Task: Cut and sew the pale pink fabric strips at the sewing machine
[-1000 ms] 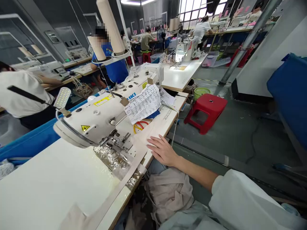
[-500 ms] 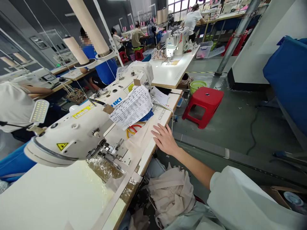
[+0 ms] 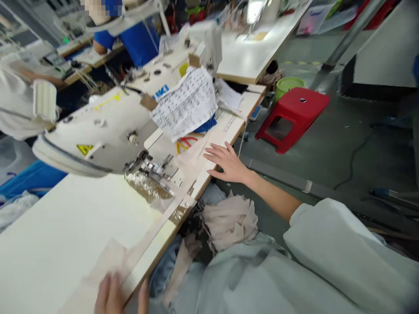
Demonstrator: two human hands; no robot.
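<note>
My right hand point(image 3: 225, 162) lies palm down by the table's front edge, fingers spread, touching a pale beige cloth strip point(image 3: 191, 161). The strip runs past the presser foot and needle area point(image 3: 153, 168) of a white sewing machine point(image 3: 108, 131) and down along the edge. At the bottom of the view, my left hand point(image 3: 113, 296) shows only fingers and thumb, a little blurred. Its fingertips rest on the wider beige cloth point(image 3: 113, 257) near the table edge, the thumb apart from them. The rest of that hand is cut off.
A handwritten paper sheet point(image 3: 186, 104) hangs on the machine, with red-and-yellow-handled scissors point(image 3: 185, 143) below it. Beige fabric point(image 3: 232, 218) is bunched beneath the table edge. A red stool point(image 3: 297, 107) and green basket point(image 3: 288, 87) stand on the floor. A co-worker in blue point(image 3: 140, 41) sits beyond.
My left hand has come into view at the bottom, on the cloth. The camera has tilted down, shifting the scene upward. My right hand stays on the strip, fingers spread.
</note>
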